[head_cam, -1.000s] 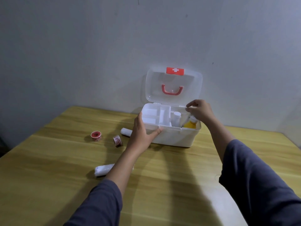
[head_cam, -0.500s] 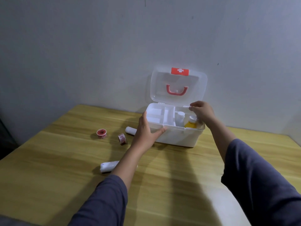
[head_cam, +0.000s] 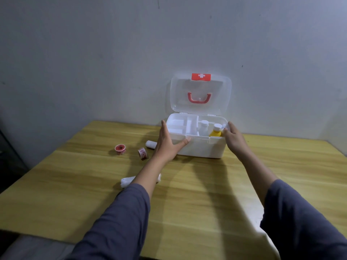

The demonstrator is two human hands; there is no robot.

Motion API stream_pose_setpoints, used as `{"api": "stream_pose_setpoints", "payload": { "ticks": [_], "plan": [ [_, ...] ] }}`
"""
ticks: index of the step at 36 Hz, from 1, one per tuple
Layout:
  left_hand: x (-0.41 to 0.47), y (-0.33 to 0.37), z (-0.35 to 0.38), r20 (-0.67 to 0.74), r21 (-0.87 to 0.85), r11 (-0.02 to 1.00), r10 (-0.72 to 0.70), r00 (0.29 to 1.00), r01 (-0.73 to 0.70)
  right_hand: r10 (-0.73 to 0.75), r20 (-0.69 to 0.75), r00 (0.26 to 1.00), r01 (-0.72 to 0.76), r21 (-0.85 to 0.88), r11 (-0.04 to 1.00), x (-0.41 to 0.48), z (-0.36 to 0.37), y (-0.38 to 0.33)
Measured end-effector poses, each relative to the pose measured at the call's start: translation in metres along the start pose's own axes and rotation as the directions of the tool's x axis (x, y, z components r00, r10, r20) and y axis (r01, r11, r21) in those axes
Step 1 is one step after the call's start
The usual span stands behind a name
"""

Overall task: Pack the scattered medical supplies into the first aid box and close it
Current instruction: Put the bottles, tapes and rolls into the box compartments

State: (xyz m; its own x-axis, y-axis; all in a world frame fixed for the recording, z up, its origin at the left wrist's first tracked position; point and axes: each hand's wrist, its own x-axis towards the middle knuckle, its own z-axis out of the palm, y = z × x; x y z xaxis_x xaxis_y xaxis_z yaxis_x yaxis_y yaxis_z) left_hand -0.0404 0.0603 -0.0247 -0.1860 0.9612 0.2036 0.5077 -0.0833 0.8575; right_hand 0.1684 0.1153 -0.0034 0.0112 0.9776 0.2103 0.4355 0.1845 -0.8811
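Observation:
The white first aid box [head_cam: 201, 148] stands at the back of the table, its clear lid [head_cam: 200, 94] upright with a red handle and red cross latch. Inside I see a divided tray, a white bottle [head_cam: 203, 126] and a yellow bottle [head_cam: 216, 130]. My left hand [head_cam: 167, 145] presses flat on the box's front left corner. My right hand [head_cam: 234, 139] rests against its right end, fingers by the yellow bottle. On the table lie a red tape roll [head_cam: 120, 149], a small patterned tape roll [head_cam: 143, 153], one white bandage roll [head_cam: 151, 144] and another white bandage roll [head_cam: 128, 181] partly under my left forearm.
The wooden table [head_cam: 197, 194] runs up to a grey wall behind the box. Its left edge falls off to a dark area, and the near edge lies just under my sleeves.
My right hand has come out of the box's interior and moved down to its right end. The left hand stays on the front left corner. The view has tilted slightly.

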Motion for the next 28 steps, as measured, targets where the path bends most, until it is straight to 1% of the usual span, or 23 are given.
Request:
{"api": "stream_pose_setpoints", "payload": {
  "ticks": [3,5,6,8,12,14,17,21,25,28],
  "plan": [
    [-0.008,0.0,-0.011,-0.02,0.072,0.996,0.055,0.998,-0.053,0.002,-0.001,1.0,-0.002,-0.001,1.0,0.0,0.0,-0.001],
    [-0.011,-0.005,-0.026,-0.083,0.18,0.98,0.098,0.992,-0.082,-0.006,0.003,1.0,0.006,0.0,1.0,0.0,0.0,-0.001],
    [-0.012,-0.011,-0.035,-0.114,0.241,0.968,0.103,0.988,-0.073,-0.01,0.004,1.0,0.01,-0.001,1.0,0.0,0.0,0.0],
    [-0.015,-0.024,-0.053,-0.171,0.339,0.941,0.049,0.984,0.012,-0.011,0.001,1.0,0.011,0.004,1.0,0.001,0.0,0.001],
    [-0.021,-0.058,-0.078,-0.24,0.467,0.85,-0.143,0.96,0.243,-0.019,-0.015,1.0,0.019,0.022,1.0,0.002,0.002,0.003],
    [-0.022,-0.071,-0.083,-0.228,0.491,0.814,-0.222,0.948,0.309,-0.021,-0.023,0.999,0.022,0.029,0.999,0.001,0.003,0.003],
    [-0.021,-0.083,-0.079,-0.158,0.489,0.813,-0.274,0.949,0.316,-0.033,-0.034,0.999,0.035,0.031,0.999,0.0,0.004,0.003],
    [-0.01,-0.083,-0.071,-0.119,0.503,0.82,-0.246,0.962,0.272,-0.05,-0.042,0.998,0.051,0.018,0.999,0.0,0.003,0.002],
    [0.002,-0.085,-0.065,-0.155,0.531,0.806,-0.209,0.966,0.26,-0.067,-0.054,0.996,0.069,0.025,0.997,0.001,0.005,0.003],
    [0.006,-0.085,-0.064,-0.182,0.51,0.827,-0.165,0.969,0.237,-0.068,-0.064,0.996,0.071,0.036,0.997,0.001,0.006,0.004]
  ]
}}
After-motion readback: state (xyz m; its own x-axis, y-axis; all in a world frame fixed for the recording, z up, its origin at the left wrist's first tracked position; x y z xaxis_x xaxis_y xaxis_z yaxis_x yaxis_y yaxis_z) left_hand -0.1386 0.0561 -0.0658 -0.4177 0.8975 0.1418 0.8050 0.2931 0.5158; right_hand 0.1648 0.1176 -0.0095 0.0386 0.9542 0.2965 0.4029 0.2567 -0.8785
